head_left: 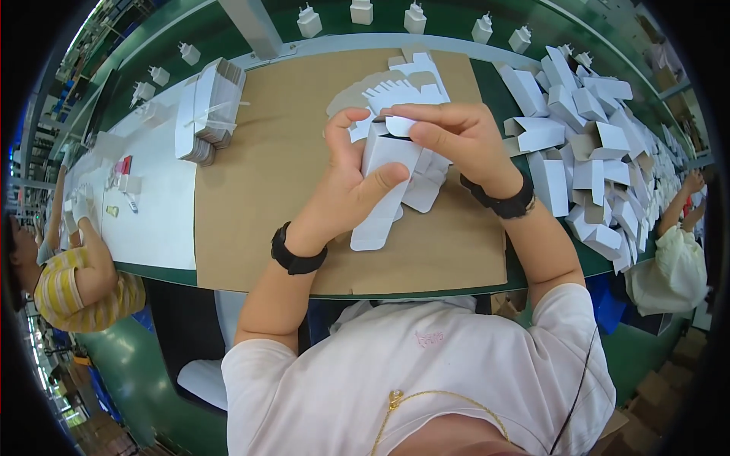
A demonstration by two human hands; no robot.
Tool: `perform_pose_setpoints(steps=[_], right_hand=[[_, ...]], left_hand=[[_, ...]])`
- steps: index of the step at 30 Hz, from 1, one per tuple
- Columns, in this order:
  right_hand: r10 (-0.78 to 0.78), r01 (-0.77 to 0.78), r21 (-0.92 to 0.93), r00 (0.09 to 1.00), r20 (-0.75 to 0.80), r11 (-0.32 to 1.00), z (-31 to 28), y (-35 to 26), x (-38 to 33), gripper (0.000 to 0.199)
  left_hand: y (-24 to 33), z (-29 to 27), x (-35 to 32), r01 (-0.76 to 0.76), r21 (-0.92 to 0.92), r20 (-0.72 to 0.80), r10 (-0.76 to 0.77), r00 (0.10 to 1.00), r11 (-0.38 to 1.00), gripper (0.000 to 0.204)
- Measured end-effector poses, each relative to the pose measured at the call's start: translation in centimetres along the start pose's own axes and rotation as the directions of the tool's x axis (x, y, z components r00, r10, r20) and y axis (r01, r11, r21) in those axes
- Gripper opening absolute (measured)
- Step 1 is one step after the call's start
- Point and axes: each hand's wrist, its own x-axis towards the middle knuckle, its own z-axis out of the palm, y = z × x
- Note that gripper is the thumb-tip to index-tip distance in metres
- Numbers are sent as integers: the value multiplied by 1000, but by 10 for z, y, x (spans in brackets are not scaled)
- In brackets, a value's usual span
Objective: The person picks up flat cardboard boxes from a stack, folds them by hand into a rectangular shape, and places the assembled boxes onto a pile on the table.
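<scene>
A small white cardboard box (391, 152), partly folded up, is held between my two hands over a brown cardboard sheet (258, 197). My left hand (344, 186) grips it, thumb across the front and fingers curled behind its far end. With thumb and fingertips, my right hand (465, 140) pinches a rounded flap at the box's far opening. A long flap at the near end hangs open toward me. Beneath and beyond the box lie flat white box blanks (424, 90), fanned out and partly hidden by my hands.
A banded stack of flat blanks (205, 114) stands to the left. Many folded white boxes (593, 144) are heaped at the right. White plug chargers (361, 11) line the green belt beyond the table's far edge. One person (84, 281) works at the left, another (669, 258) at the right.
</scene>
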Motion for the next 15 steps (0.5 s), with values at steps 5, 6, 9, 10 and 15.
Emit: perform_pose_setpoints(steps=[5, 6, 9, 10, 15], right_hand=[[90, -91, 9, 994, 68, 996, -4, 2, -4, 28], [92, -92, -3, 995, 39, 996, -5, 9, -5, 28], [-185, 190, -62, 980, 74, 980, -9, 18, -5, 29], [-115, 131, -189, 989, 92, 973, -7, 7, -3, 30], [-536, 267, -848, 844, -24, 458, -37, -53, -17, 33]], left_hand=[[0, 3, 0, -20, 20, 16, 20, 1000, 1000, 69], [-1, 3, 2, -2, 63, -6, 3, 1000, 998, 67], [0, 3, 3, 49, 85, -83, -42, 996, 995, 64], [5, 3, 2, 70, 116, -105, -58, 993, 991, 63], [-3, -17, 7, 67, 772, -160, 91, 983, 633, 62]])
